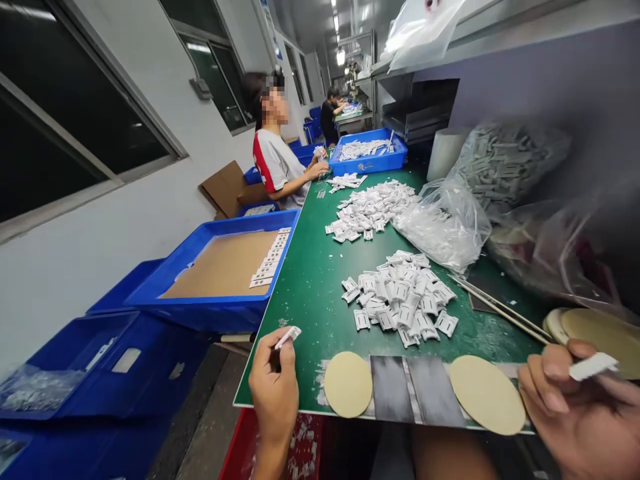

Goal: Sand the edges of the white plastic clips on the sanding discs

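Between the thumb and fingers of my left hand (274, 383) is a small white plastic part (289, 337), held above the table's near left corner. My right hand (575, 407), at the lower right, pinches another white plastic part (594, 366) by one end. On the green table (300, 300) before me lies a loose pile of white slotted plastic parts (400, 293). Along the near edge sit a round yellowish disc (349, 385), two dark grey rectangular pads (393, 389) and a second yellowish disc (487, 393).
A blue tray (210, 300) with cardboard and a row of parts stands left. Farther back are a bigger pile (375, 207), a clear plastic bag (445, 223) and a blue bin (370, 162). A seated co-worker (285, 160) handles parts. Thin rods (505, 310) lie right.
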`<state>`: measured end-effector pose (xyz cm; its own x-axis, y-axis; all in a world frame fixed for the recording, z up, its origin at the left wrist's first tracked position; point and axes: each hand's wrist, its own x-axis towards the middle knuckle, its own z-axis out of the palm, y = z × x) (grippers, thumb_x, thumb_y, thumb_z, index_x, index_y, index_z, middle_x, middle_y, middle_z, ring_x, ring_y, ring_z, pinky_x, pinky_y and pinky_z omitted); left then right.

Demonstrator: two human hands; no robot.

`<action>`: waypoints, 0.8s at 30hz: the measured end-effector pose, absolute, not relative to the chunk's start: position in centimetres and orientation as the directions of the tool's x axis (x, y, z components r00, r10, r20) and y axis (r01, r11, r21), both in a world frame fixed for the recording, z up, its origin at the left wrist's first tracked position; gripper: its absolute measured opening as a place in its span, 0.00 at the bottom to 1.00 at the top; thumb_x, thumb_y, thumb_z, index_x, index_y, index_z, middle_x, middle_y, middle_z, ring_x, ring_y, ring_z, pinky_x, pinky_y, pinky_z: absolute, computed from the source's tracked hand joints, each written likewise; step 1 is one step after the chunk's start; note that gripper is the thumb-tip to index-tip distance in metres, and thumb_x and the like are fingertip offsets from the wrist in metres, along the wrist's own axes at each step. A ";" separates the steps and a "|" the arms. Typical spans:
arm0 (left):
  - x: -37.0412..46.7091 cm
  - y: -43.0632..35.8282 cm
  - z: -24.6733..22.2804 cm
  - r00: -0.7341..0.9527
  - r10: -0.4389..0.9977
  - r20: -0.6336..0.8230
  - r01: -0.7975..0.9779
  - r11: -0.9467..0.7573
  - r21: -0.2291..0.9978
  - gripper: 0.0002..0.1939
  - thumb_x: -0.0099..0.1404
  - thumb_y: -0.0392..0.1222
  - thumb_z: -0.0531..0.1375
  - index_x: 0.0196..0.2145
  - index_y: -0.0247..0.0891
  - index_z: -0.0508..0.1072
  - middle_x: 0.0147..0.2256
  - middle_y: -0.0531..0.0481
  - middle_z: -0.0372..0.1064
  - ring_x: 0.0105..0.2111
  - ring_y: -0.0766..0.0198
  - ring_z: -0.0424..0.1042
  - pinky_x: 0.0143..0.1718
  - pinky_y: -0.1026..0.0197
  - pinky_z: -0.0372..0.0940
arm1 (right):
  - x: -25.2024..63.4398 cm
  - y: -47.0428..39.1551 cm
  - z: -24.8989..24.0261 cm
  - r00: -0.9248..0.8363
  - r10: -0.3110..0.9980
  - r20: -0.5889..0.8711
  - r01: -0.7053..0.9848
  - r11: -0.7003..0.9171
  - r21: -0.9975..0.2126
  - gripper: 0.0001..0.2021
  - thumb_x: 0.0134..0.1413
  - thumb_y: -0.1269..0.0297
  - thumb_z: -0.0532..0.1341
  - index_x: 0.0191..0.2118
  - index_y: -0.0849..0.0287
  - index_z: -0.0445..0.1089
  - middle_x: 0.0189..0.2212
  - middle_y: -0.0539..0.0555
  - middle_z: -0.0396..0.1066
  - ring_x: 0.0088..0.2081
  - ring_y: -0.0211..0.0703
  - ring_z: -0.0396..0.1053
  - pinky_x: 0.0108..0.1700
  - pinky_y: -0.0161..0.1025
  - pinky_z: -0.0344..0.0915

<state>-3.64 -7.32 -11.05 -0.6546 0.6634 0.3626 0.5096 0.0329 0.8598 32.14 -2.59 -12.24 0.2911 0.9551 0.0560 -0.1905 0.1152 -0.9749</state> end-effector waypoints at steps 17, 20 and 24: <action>0.3 -9.1 -8.8 0.160 0.943 0.292 0.927 -0.245 0.284 0.06 0.70 0.33 0.57 0.42 0.38 0.74 0.39 0.47 0.72 0.41 0.56 0.66 0.42 0.54 0.63 | 32.1 -4.6 -10.1 -0.534 0.728 0.431 0.739 0.649 -0.180 0.08 0.67 0.69 0.55 0.41 0.57 0.72 0.38 0.55 0.75 0.37 0.47 0.71 0.36 0.41 0.62; 0.2 -9.4 -8.6 0.170 0.941 0.294 0.935 -0.248 0.253 0.05 0.70 0.34 0.57 0.40 0.38 0.74 0.36 0.48 0.71 0.39 0.56 0.65 0.40 0.55 0.63 | 31.8 -4.8 -9.8 -0.561 0.697 0.446 0.755 0.652 -0.070 0.08 0.66 0.73 0.54 0.40 0.60 0.71 0.37 0.56 0.74 0.36 0.46 0.70 0.35 0.41 0.60; 0.1 -9.7 -8.7 0.153 0.932 0.330 0.942 -0.239 0.237 0.05 0.70 0.34 0.58 0.39 0.39 0.74 0.35 0.49 0.71 0.38 0.56 0.64 0.38 0.56 0.61 | 31.9 -4.9 -9.8 -0.570 0.675 0.468 0.743 0.666 -0.057 0.07 0.66 0.73 0.55 0.40 0.60 0.70 0.37 0.56 0.74 0.36 0.46 0.69 0.36 0.41 0.59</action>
